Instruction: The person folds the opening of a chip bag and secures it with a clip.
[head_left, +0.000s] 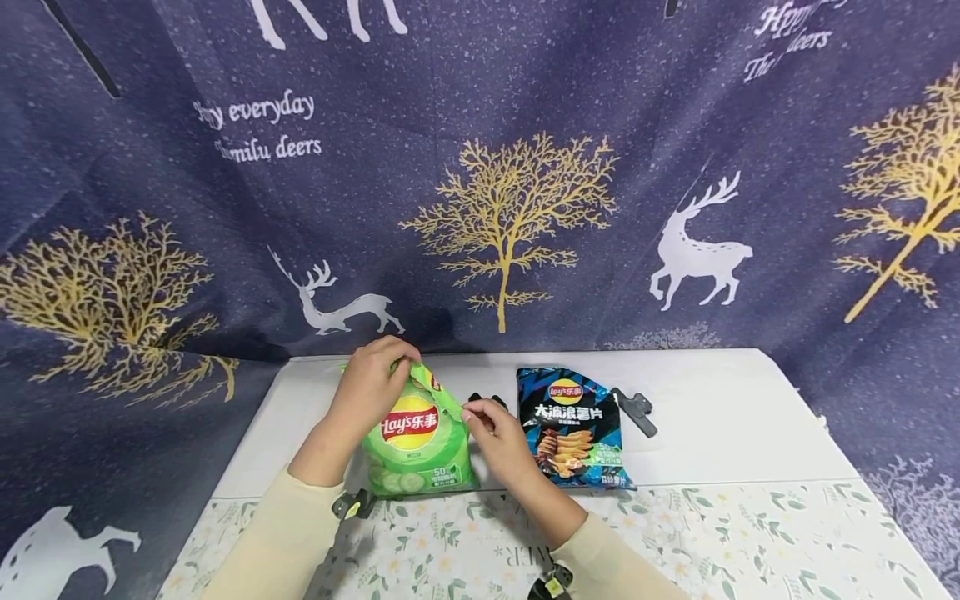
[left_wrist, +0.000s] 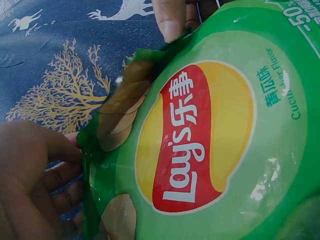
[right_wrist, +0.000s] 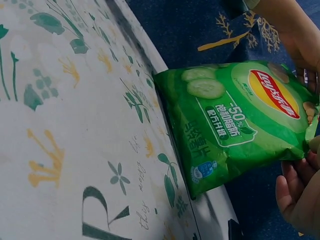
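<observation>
Head view: the green chip bag [head_left: 417, 446] stands upright on the white bench [head_left: 720, 425], near its front edge, where a floral cloth [head_left: 750, 542] begins. The left hand [head_left: 371, 385] pinches the folded top of the bag, grip closed on the foil. The right hand [head_left: 501, 442] touches the bag's upper right edge, fingers curled at the foil. A dark blue chip bag [head_left: 573, 429] lies flat just right of the right hand, with a black clip [head_left: 636, 410] beside its upper right corner.

Left wrist view: the left hand [left_wrist: 35, 185] holds the bag's top edge [left_wrist: 100, 145]; a fingertip of the right hand [left_wrist: 172, 20] presses the opposite edge.

Right wrist view: the green chip bag [right_wrist: 235, 120] rests on the bench edge; the right hand [right_wrist: 300, 192] lies at its top corner, and whether that grip closes there cannot be told in this view.
</observation>
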